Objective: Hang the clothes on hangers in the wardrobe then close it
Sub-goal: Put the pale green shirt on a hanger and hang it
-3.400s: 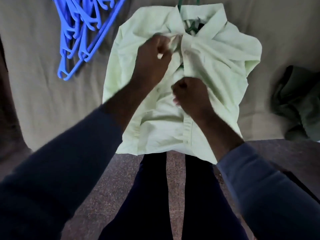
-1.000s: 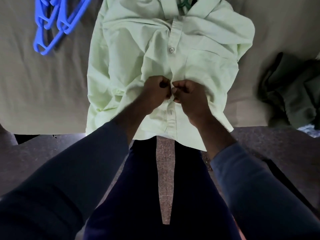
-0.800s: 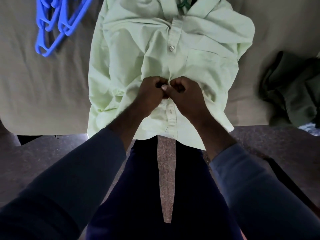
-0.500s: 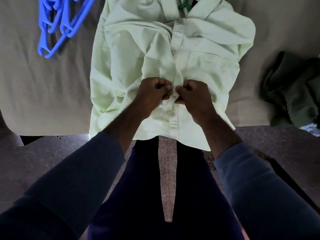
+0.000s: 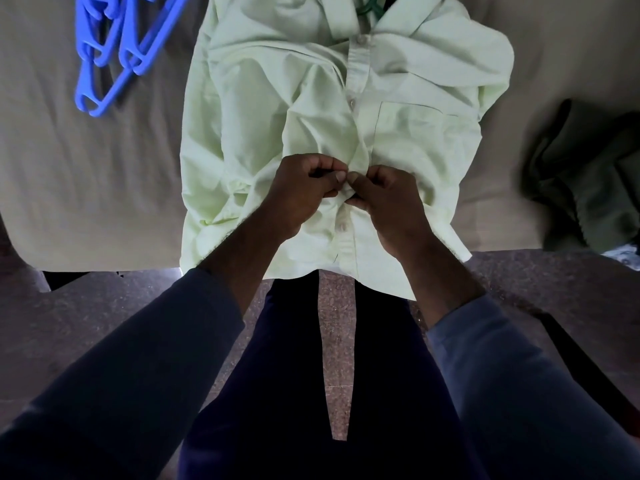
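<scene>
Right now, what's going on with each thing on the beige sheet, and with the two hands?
Light green shirt, lying flat on the beige sheet, top buttons fastened.
Green hanger, tucked inside the shirt's collar.
Blue hangers, heaped on the sheet, unused.
Dark green garment, crumpled, not on a hanger.
Left hand, pinching the shirt's button strip.
Right hand, pinching the same strip.

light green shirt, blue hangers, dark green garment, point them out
light green shirt point(image 5: 249, 116), head view, front panel beside the buttons
blue hangers point(image 5: 81, 77), head view, left bar of the pile
dark green garment point(image 5: 588, 174), head view, crumpled middle
</scene>
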`<act>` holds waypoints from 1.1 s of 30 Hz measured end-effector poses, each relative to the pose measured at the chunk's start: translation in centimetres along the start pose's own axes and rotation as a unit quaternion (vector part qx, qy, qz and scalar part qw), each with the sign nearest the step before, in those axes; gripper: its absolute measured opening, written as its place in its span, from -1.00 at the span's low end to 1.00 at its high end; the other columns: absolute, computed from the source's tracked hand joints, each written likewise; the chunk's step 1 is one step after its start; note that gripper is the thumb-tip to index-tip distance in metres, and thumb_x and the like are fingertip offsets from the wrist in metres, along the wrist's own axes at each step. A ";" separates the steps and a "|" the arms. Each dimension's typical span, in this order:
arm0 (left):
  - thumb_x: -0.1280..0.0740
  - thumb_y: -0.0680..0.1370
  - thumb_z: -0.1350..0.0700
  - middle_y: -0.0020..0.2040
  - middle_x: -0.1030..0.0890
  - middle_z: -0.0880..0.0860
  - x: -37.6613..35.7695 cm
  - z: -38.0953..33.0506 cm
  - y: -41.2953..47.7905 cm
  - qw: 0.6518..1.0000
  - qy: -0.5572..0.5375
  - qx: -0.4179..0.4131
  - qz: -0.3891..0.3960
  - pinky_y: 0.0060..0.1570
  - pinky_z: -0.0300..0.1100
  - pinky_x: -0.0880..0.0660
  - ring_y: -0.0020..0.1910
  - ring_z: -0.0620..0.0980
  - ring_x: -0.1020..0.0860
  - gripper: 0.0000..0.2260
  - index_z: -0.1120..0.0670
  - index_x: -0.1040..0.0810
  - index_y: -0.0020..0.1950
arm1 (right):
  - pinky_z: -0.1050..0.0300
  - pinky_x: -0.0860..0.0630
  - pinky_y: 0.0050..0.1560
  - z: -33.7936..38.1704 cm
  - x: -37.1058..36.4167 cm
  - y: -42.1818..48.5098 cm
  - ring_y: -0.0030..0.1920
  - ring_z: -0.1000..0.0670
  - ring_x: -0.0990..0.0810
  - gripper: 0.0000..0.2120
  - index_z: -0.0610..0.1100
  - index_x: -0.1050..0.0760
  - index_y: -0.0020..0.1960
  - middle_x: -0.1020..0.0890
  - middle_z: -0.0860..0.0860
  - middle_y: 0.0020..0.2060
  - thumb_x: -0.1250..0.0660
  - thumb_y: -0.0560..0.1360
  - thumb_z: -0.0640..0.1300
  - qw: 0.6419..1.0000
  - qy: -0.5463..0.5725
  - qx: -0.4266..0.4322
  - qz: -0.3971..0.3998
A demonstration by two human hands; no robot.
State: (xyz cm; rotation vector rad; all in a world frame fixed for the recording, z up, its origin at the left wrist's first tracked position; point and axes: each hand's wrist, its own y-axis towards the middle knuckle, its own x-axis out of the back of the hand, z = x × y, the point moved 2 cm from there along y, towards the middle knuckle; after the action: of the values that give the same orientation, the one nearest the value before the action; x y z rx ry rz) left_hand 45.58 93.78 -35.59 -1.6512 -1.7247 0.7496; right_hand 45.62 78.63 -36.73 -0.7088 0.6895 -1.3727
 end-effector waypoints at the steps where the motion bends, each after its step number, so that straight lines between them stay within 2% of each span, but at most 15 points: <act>1: -0.41 0.52 0.32 -0.21 -0.67 0.07 0.1 0.0 0.0 1.000 0.002 -0.001 0.001 -0.07 -0.21 -0.59 -0.19 -0.09 -0.64 -0.90 0.13 -0.65 -0.08 | -0.16 -0.62 0.12 -0.1 0.0 -0.2 -0.03 -0.30 -0.68 -0.79 -0.39 -0.60 -0.06 -0.65 -0.37 -0.11 -0.39 0.52 -0.20 1.000 0.001 0.002 0.000; 2: -0.41 0.51 0.32 -0.20 -0.67 0.08 0.1 0.0 0.0 1.000 0.004 -0.002 0.002 -0.06 -0.20 -0.60 -0.18 -0.07 -0.65 -0.90 0.13 -0.65 -0.08 | -0.12 -0.63 0.08 -0.1 0.0 -0.3 -0.09 -0.27 -0.68 -0.81 -0.36 -0.61 -0.09 -0.66 -0.35 -0.13 -0.40 0.52 -0.20 1.000 -0.004 0.005 -0.007; 5: -0.42 0.51 0.31 -0.17 -0.67 0.14 0.0 -0.1 0.0 1.000 0.010 -0.006 0.006 -0.08 -0.20 -0.60 -0.17 -0.03 -0.65 -0.92 0.15 -0.66 -0.07 | 0.06 -0.55 -0.22 0.1 0.0 -0.6 -0.26 -0.06 -0.58 -0.88 -0.24 -0.62 -0.17 -0.64 -0.20 -0.27 -0.42 0.51 -0.21 0.999 -0.019 0.007 -0.031; 7: -0.41 0.52 0.31 -0.18 -0.67 0.14 -0.1 -0.3 0.0 1.000 0.019 -0.012 0.006 -0.11 -0.23 -0.59 -0.18 -0.05 -0.64 -0.92 0.17 -0.65 -0.04 | 0.11 -0.52 -0.27 0.3 -0.1 -0.7 -0.31 -0.03 -0.55 -0.86 -0.22 -0.59 -0.22 -0.61 -0.15 -0.33 -0.43 0.51 -0.23 0.999 0.013 -0.011 -0.034; 11: -0.39 0.53 0.31 -0.22 -0.65 0.10 -0.1 -0.5 0.2 1.000 0.010 -0.010 0.014 -0.13 -0.23 -0.57 -0.21 -0.08 -0.63 -0.93 0.19 -0.65 -0.02 | 0.07 -0.57 -0.18 0.6 -0.3 -0.8 -0.27 -0.08 -0.59 -0.83 -0.22 -0.58 -0.25 -0.63 -0.19 -0.29 -0.42 0.51 -0.22 0.994 0.100 -0.049 -0.014; 14: -0.42 0.52 0.30 -0.21 -0.66 0.12 0.1 -0.5 0.3 1.000 0.014 -0.001 0.023 -0.09 -0.16 -0.61 -0.20 -0.01 -0.63 -0.93 0.20 -0.65 -0.02 | -0.01 -0.57 -0.11 0.5 -0.3 -0.7 -0.20 -0.16 -0.58 -0.83 -0.22 -0.56 -0.25 -0.60 -0.28 -0.23 -0.46 0.47 -0.17 0.997 0.071 -0.029 -0.011; 18: -0.42 0.51 0.31 -0.24 -0.65 0.12 0.1 -0.5 0.4 0.999 0.033 -0.003 0.015 -0.09 -0.14 -0.61 -0.22 0.01 -0.61 -0.93 0.17 -0.64 -0.06 | -0.01 -0.64 -0.07 0.4 -0.4 -1.0 -0.18 -0.17 -0.64 -0.83 -0.25 -0.56 -0.25 -0.60 -0.40 -0.20 -0.43 0.51 -0.26 0.998 0.038 0.004 -0.040; 22: -0.39 0.53 0.33 -0.24 -0.64 0.13 -0.3 -0.7 0.3 0.999 0.029 -0.004 0.013 -0.13 -0.20 -0.60 -0.25 -0.02 -0.59 -0.91 0.17 -0.63 -0.06 | -0.04 -0.65 -0.03 0.2 -0.5 -1.0 -0.17 -0.15 -0.66 -0.84 -0.39 -0.56 -0.14 -0.62 -0.31 -0.20 -0.40 0.53 -0.28 0.996 0.078 -0.005 -0.053; 26: -0.40 0.53 0.32 -0.24 -0.65 0.10 0.0 -0.7 0.1 0.999 0.036 0.002 0.007 -0.15 -0.24 -0.60 -0.25 -0.06 -0.62 -0.92 0.17 -0.64 -0.06 | -0.13 -0.65 0.05 0.4 -0.4 -0.9 -0.11 -0.25 -0.69 -0.85 -0.36 -0.58 -0.19 -0.63 -0.38 -0.19 -0.43 0.50 -0.28 0.998 0.051 -0.005 -0.038; 29: -0.41 0.52 0.31 -0.26 -0.66 0.06 0.3 -0.7 0.2 0.999 0.050 -0.002 -0.011 -0.16 -0.24 -0.59 -0.27 -0.10 -0.62 -0.92 0.15 -0.65 -0.08 | -0.17 -0.65 0.05 0.9 -0.7 -1.0 -0.12 -0.26 -0.69 -0.87 -0.28 -0.63 -0.23 -0.66 -0.32 -0.22 -0.42 0.50 -0.29 0.999 0.003 0.016 -0.027; 31: -0.41 0.51 0.31 -0.28 -0.66 0.04 0.5 -0.8 0.2 0.998 0.054 -0.005 -0.016 -0.16 -0.24 -0.59 -0.28 -0.11 -0.62 -0.92 0.15 -0.66 -0.08 | -0.13 -0.66 0.01 0.9 -0.8 -1.1 -0.17 -0.20 -0.68 -0.87 -0.24 -0.62 -0.23 -0.66 -0.31 -0.22 -0.40 0.50 -0.31 0.999 0.009 0.011 -0.028; 33: -0.42 0.51 0.30 -0.27 -0.66 0.05 0.4 -0.9 0.1 0.999 0.053 -0.007 -0.011 -0.14 -0.22 -0.60 -0.27 -0.09 -0.62 -0.93 0.16 -0.66 -0.07 | -0.15 -0.66 -0.01 0.7 -0.9 -1.1 -0.14 -0.27 -0.69 -0.88 -0.30 -0.57 -0.20 -0.62 -0.40 -0.15 -0.40 0.49 -0.28 0.998 0.034 -0.011 -0.048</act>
State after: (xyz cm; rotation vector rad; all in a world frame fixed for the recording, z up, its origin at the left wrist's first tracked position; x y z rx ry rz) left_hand 46.27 94.21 -35.05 -1.6477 -1.6747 0.6302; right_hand 45.41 79.52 -35.37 -0.7227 0.7341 -1.4848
